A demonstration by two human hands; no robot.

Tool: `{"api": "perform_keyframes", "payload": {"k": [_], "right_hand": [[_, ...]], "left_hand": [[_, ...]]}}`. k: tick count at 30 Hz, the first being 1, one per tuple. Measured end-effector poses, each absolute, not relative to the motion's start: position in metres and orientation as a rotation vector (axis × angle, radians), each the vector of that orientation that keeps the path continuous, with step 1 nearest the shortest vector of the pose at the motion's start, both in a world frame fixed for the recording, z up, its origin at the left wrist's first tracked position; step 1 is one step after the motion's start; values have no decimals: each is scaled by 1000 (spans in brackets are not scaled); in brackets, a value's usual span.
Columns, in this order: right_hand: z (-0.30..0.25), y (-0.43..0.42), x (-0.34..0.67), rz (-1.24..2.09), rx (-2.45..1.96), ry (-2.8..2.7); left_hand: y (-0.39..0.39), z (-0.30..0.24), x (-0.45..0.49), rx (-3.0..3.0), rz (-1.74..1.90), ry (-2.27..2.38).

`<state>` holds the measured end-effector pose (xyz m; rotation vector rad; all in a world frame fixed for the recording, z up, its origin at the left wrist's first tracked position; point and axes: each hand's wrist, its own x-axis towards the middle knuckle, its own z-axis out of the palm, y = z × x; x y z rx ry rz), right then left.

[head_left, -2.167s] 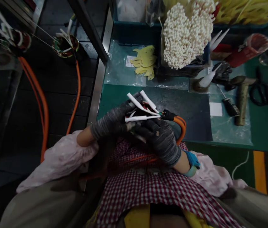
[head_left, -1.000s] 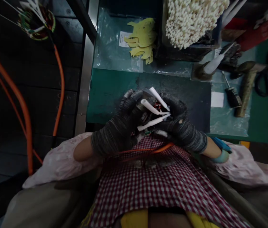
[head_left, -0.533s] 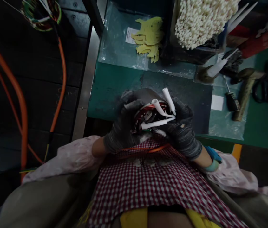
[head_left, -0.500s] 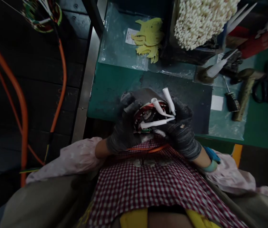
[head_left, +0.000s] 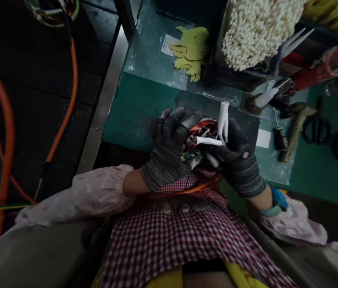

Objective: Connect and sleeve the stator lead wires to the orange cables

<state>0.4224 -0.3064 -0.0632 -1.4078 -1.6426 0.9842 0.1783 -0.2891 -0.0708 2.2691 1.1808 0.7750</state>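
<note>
A round motor stator with red-brown copper windings sits at the table's front edge, against the apron. My left hand, in a grey glove, is closed around the stator's left side, its fingers over the top. On the right, my gloved right hand grips the stator's near right side, fingers along its outer wall. White tapered plastic sleeves stick up from the stator by the right fingers. Another white sleeve lies across the opening. The palms hide much of the stator.
Yellow cut pieces lie on a plastic sheet. Behind are a bin of small white tubes and a red cylinder. At right lie a hammer, a screwdriver and scissors. Orange cables run at left.
The stator has turned and tilted in my hands, and the white sleeves now point differently. My left hand has moved further over the top. The view has shifted slightly.
</note>
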Motion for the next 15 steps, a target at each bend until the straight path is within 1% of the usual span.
{"api": "perform_keyframes", "payload": {"k": [2,3,8,11,15], "right_hand": [[-61,-304,423,1018,-1401,-1675],[-59,-303,423,1016,-1377,-1714],[-55,-296,433,899,-1289,-1959],[-56,-294,432,944,-1359,-1891],[-60,-298,422,1046,-1434,-1707]], "left_hand": [[-292,-74,183,2190,952,1217],[-293,-74,186,2191,976,1201],[-295,-70,190,2175,954,1223],[-296,-68,189,2130,907,1257],[-298,-70,190,2154,958,1232]]}}
